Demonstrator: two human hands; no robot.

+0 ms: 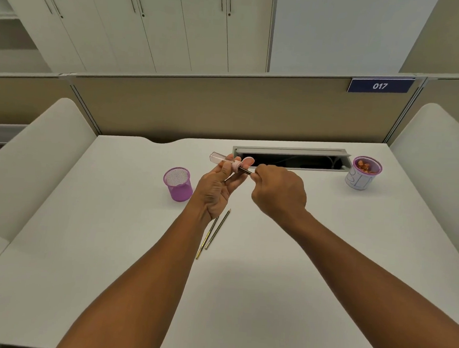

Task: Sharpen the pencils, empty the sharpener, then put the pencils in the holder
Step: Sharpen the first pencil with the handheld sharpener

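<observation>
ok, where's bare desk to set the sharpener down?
Bare desk lies between the forearms, also between the right hand and the bin cup, and left of the purple mesh holder. Crowded: under the left hand, where two pencils lie.

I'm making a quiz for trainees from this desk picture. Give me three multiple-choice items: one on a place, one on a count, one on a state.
1. Where does the purple holder stand?
A. left of the hands
B. right of the bin
C. on the cabinet

2. How many pencils lie on the desk?
A. none
B. two
C. five

3. What is the pencil in the right hand doing?
A. lying flat
B. standing in the holder
C. stuck into the sharpener

Answers: 1 A, it stands beside the left hand. 2 B, two lie below the left wrist. 3 C, its tip enters the pink sharpener.
</observation>
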